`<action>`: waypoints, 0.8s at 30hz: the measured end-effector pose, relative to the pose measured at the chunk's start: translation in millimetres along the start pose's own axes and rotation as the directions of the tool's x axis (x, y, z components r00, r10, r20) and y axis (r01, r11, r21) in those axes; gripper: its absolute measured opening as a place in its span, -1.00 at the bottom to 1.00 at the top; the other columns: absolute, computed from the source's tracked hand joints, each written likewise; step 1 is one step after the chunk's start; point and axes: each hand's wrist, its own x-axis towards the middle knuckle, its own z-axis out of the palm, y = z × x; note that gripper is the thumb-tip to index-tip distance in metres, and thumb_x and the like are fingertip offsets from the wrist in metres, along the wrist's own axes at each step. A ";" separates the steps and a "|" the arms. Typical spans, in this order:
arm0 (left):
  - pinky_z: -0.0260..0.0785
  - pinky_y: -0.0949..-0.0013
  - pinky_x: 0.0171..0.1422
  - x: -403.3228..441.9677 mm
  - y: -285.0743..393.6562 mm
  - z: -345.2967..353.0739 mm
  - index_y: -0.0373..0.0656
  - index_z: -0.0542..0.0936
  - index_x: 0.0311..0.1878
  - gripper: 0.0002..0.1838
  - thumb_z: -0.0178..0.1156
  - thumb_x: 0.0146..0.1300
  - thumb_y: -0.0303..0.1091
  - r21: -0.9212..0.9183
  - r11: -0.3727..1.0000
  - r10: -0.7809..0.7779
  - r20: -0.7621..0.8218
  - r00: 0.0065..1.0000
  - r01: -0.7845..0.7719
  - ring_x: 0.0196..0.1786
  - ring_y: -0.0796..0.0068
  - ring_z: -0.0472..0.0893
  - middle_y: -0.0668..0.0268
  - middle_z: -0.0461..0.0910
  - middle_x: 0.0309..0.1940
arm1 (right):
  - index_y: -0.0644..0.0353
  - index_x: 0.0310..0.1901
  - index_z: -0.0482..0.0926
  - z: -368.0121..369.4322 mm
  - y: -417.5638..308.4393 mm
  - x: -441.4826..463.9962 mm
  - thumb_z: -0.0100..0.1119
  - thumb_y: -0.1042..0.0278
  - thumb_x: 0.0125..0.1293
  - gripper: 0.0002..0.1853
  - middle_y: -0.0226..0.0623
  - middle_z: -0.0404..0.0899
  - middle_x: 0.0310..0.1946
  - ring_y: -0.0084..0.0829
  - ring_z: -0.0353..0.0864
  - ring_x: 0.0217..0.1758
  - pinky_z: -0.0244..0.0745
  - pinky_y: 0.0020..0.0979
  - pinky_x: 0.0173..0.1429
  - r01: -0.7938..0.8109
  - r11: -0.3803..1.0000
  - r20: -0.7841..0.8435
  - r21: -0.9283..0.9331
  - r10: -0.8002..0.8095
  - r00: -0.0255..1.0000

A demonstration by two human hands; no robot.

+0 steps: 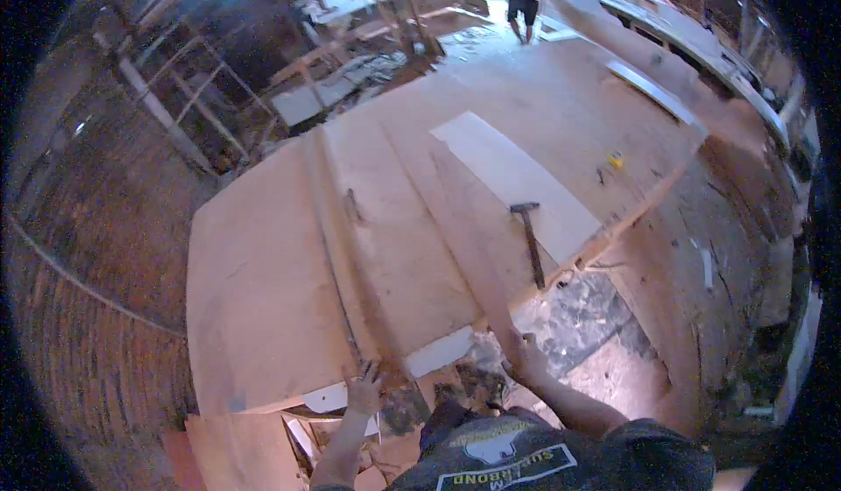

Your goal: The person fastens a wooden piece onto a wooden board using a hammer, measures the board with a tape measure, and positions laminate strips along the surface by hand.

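Observation:
My left hand [363, 390] rests at the near edge of the large wooden work table [254, 289], its fingers spread near the end of a long, thin dark strip [331, 263]. Beside that strip runs a long brown board [355, 272]. My right hand [524, 361] is closed around the near end of a long, narrow wooden board [473, 259], which slants away across the table. Right of this board, a hammer [530, 246] lies partly over a white panel [508, 171].
A yellow tape measure [616, 160] lies toward the table's right side. A small tool [353, 204] is left of centre. A metal bar [650, 91] lies along the far right edge. Another person [524, 0] stands beyond the table. Scraps litter the floor [604, 333] below.

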 end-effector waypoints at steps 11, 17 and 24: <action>-0.34 -0.58 0.48 8.9 8.2 -2.7 0.09 0.59 0.23 -0.22 0.47 -0.16 0.08 -0.273 0.962 -0.045 -0.235 0.971 -0.021 0.50 0.11 0.27 0.26 0.35 0.45 | -0.07 0.31 0.37 -43.7 -20.4 25.1 0.33 0.24 0.07 -0.30 -0.01 0.52 0.11 0.08 0.58 0.10 0.56 0.01 0.13 0.090 0.982 -0.307 0.167 -0.035 0.951; -0.41 -0.55 0.47 15.1 13.9 -26.5 0.07 0.65 0.16 -0.31 0.38 -0.06 0.17 -0.283 0.959 -0.047 -0.230 0.972 -0.021 0.45 0.07 0.34 0.23 0.42 0.40 | -0.03 0.27 0.42 -65.1 -23.7 97.9 0.35 0.27 0.05 -0.33 -0.02 0.50 0.10 0.09 0.58 0.11 0.57 0.00 0.11 0.005 0.994 -0.387 0.108 0.038 0.921; -0.43 -0.53 0.49 21.1 29.7 -22.4 0.10 0.60 0.24 -0.29 0.35 0.04 0.23 -0.311 0.944 -0.186 -0.212 0.959 0.115 0.43 0.08 0.38 0.24 0.45 0.37 | -0.06 0.27 0.44 -115.9 -21.0 156.7 0.40 0.20 0.06 -0.33 -0.09 0.51 0.13 -0.02 0.51 0.22 0.49 -0.09 0.27 0.003 0.988 -0.341 -0.155 -0.057 0.938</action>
